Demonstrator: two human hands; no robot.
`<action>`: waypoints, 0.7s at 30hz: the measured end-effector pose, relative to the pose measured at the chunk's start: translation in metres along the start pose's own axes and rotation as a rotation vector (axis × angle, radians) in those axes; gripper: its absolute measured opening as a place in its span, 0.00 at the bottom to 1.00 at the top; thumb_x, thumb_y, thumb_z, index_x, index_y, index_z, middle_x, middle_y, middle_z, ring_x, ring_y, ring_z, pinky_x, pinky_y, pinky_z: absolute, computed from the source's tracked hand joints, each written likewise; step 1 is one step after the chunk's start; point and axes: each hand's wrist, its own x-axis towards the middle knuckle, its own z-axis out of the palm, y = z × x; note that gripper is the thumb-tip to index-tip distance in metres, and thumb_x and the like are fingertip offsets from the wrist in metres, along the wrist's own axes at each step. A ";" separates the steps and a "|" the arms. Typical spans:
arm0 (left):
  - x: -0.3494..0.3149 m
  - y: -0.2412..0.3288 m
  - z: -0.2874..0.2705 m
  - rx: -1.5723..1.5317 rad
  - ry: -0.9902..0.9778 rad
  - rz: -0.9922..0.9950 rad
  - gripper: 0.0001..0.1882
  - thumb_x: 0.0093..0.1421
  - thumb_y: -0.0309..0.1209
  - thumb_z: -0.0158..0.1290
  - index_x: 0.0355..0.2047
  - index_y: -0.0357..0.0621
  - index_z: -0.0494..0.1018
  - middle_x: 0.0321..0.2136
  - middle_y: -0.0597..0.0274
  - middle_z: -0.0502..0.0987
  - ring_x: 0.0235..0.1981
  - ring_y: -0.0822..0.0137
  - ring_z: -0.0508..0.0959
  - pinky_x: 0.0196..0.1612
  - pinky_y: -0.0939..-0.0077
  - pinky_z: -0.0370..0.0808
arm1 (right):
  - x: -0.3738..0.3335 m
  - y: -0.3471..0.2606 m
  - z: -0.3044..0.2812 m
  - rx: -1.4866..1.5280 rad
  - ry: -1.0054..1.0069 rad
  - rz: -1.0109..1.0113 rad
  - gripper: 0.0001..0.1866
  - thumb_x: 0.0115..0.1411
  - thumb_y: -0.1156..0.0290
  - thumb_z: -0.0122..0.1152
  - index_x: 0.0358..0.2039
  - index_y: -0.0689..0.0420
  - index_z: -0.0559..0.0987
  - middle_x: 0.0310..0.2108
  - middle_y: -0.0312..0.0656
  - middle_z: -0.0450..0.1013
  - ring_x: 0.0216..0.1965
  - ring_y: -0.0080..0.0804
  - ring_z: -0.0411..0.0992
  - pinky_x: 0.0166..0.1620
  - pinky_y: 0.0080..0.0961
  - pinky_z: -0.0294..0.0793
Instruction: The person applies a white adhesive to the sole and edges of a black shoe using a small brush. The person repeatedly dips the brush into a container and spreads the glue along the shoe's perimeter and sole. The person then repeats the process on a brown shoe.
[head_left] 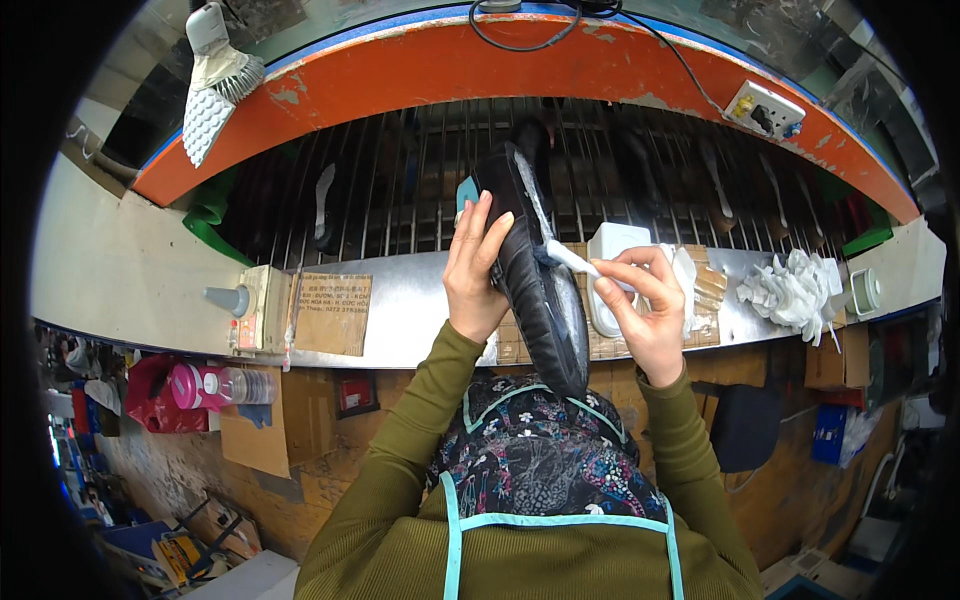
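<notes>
My left hand (474, 272) is wrapped round the side of a black shoe upper (530, 265), which I hold up and tilted over the bench. A whitish strip runs along the shoe's edge, and greyish wet-looking streaks lie on its underside. Between thumb and fingers my right hand (648, 305) pinches a white-handled brush (572, 258), its tip against the shoe's underside edge. Close to my left fingers a small teal piece (466, 192) shows at the shoe. Just past my right hand stands a white container (618, 240), partly hidden by my fingers.
Beyond the metal bench top (400, 290) runs a bed of metal rollers (400, 190) carrying several dark shoe parts. A cardboard piece (332, 315) lies left, beside a beige box (262, 310). Crumpled white cloths (792, 292) lie right. A lamp (208, 110) hangs upper left.
</notes>
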 end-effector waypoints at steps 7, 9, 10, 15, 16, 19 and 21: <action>0.004 -0.004 0.001 0.015 -0.019 -0.034 0.40 0.41 0.26 0.69 0.58 0.52 0.67 0.62 0.51 0.64 0.62 0.45 0.64 0.63 0.54 0.63 | -0.011 0.000 -0.013 0.049 -0.115 0.030 0.10 0.53 0.78 0.67 0.37 0.56 0.85 0.32 0.36 0.72 0.29 0.20 0.69 0.25 0.15 0.68; 0.005 -0.006 0.002 0.007 -0.020 -0.036 0.41 0.41 0.26 0.69 0.58 0.52 0.67 0.62 0.51 0.64 0.62 0.45 0.64 0.64 0.54 0.62 | -0.015 -0.001 -0.015 0.054 -0.121 0.041 0.10 0.53 0.78 0.67 0.37 0.56 0.85 0.32 0.36 0.72 0.29 0.20 0.69 0.25 0.15 0.68; 0.005 -0.007 0.003 0.005 -0.025 -0.041 0.42 0.40 0.26 0.69 0.58 0.52 0.67 0.62 0.51 0.64 0.62 0.46 0.64 0.64 0.54 0.62 | -0.017 -0.001 -0.016 0.051 -0.123 0.045 0.10 0.53 0.78 0.67 0.38 0.57 0.85 0.32 0.36 0.72 0.29 0.20 0.69 0.25 0.15 0.68; 0.005 -0.009 0.005 -0.016 -0.045 -0.074 0.44 0.39 0.24 0.69 0.59 0.52 0.66 0.62 0.52 0.64 0.62 0.48 0.65 0.65 0.54 0.61 | -0.028 -0.002 -0.023 0.062 -0.126 0.078 0.11 0.52 0.79 0.67 0.38 0.57 0.85 0.32 0.37 0.72 0.29 0.20 0.69 0.26 0.15 0.68; 0.005 -0.010 0.006 -0.008 -0.054 -0.077 0.44 0.39 0.23 0.69 0.59 0.52 0.66 0.62 0.53 0.64 0.62 0.48 0.65 0.65 0.55 0.61 | -0.029 -0.002 -0.024 0.050 -0.132 0.071 0.11 0.52 0.79 0.67 0.38 0.57 0.85 0.32 0.37 0.72 0.29 0.20 0.69 0.26 0.15 0.68; 0.005 -0.010 0.007 -0.006 -0.075 -0.097 0.44 0.39 0.23 0.68 0.59 0.52 0.66 0.62 0.53 0.65 0.61 0.49 0.66 0.64 0.57 0.62 | -0.031 0.000 -0.030 0.025 -0.159 0.061 0.11 0.52 0.79 0.67 0.38 0.57 0.84 0.33 0.38 0.71 0.28 0.20 0.69 0.26 0.15 0.68; 0.005 -0.010 0.009 -0.018 -0.092 -0.121 0.44 0.39 0.22 0.68 0.59 0.52 0.66 0.61 0.53 0.65 0.61 0.50 0.67 0.64 0.58 0.63 | -0.031 0.001 -0.034 0.020 -0.179 0.055 0.11 0.52 0.79 0.67 0.38 0.57 0.84 0.33 0.38 0.71 0.27 0.19 0.69 0.26 0.15 0.69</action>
